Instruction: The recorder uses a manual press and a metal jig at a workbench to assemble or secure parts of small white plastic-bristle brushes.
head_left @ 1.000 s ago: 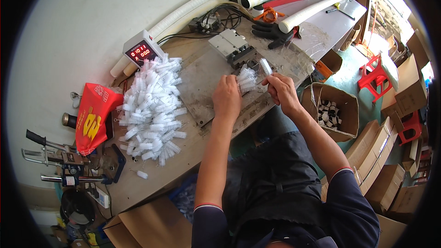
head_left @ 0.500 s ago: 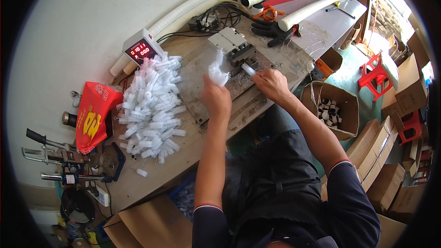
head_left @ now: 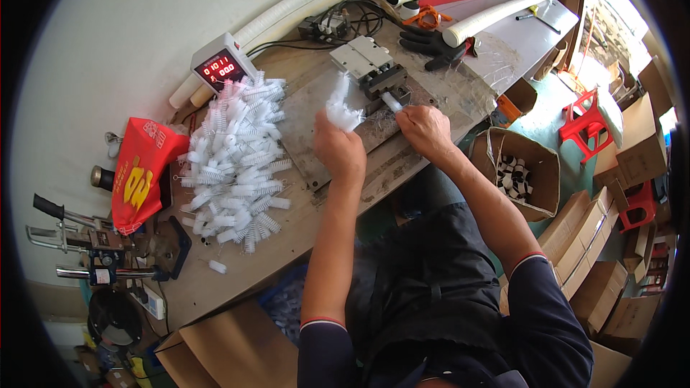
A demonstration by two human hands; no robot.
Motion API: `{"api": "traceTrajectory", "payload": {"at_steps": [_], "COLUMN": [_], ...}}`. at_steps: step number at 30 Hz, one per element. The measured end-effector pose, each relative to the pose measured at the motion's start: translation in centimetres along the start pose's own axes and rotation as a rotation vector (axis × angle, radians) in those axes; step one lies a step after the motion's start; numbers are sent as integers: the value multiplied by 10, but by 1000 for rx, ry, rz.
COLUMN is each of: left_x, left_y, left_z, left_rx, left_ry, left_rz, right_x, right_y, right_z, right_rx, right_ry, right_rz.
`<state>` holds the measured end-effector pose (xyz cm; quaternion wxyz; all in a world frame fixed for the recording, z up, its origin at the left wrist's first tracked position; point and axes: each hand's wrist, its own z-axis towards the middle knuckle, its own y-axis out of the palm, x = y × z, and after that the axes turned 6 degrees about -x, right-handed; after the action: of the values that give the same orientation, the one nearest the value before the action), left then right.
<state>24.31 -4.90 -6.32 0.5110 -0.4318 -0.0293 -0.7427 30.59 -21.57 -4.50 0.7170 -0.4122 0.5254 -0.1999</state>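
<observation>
Left grip (head_left: 340,149) held a white tube-brush bunch (head_left: 343,113); right grip (head_left: 425,131) pinched one tube brush (head_left: 392,102), clamp block (head_left: 385,80) at its eleven o'clock; skewed feeding risked bending it.

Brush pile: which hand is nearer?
Left. The left hand, holding white brushes, is right of the brush pile, apart from it; the right hand is farther right, holding one brush.

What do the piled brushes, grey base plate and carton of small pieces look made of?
Piled brushes: whitish bristles, probably nylon; thin wire ends poke out.
Base plate: likely metal, dull, smudged, with faint sheen.
Carton: matte brown, probably cardboard, given its creased walls.
</observation>
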Motion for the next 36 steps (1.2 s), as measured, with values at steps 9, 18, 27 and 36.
{"api": "traceTrajectory", "payload": {"at_steps": [9,18,27,36], "left_x": [1,3,3,-2], "left_y": [1,3,-1,3], "left_z": [-1,-3,-3,-4], "left_rx": [-86,-80,-70,-92], "left_ry": [-67,-14,0,-33], "left_rz": [48,109,82,116], "right_x": [3,-9,-17,-16], "right_y": [2,6,6,8], "right_z": [0,-3,-5,-3], "right_rx": [41,95,143,181], "right_ry": [-28,70,67,73], "right_rz": [-13,-71,-66,-50]}}
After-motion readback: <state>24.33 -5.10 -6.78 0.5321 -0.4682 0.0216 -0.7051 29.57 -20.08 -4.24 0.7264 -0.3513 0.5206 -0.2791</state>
